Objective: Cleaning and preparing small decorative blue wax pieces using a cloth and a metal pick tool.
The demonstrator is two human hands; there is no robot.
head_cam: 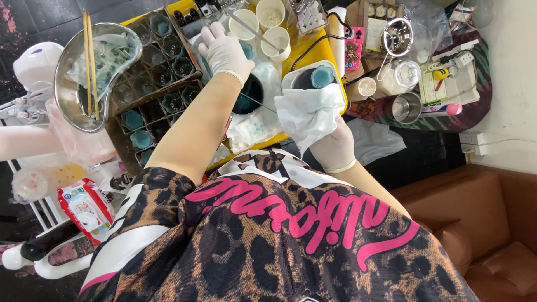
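My left hand [224,51], in a white glove, reaches forward over a dark pot of teal liquid [250,95], fingers curled down at the edge of a divided cardboard box [120,134]. What the fingers grip is hidden. My right hand [335,148], also gloved, is closed on a white cloth [307,112]. The cloth drapes against a small glass jar of teal wax [322,76], which stands on a white device with a dark top [291,78]. A thin metal rod [254,31] lies just beyond my left hand.
The box holds several glass jars [162,72], some filled teal. A steel bowl [70,61] with two chopsticks [89,61] sits left. White cups [271,14], a steel cup [407,107] and a strainer [397,36] crowd the yellow table [313,50]. A brown sofa [481,223] stands at the right.
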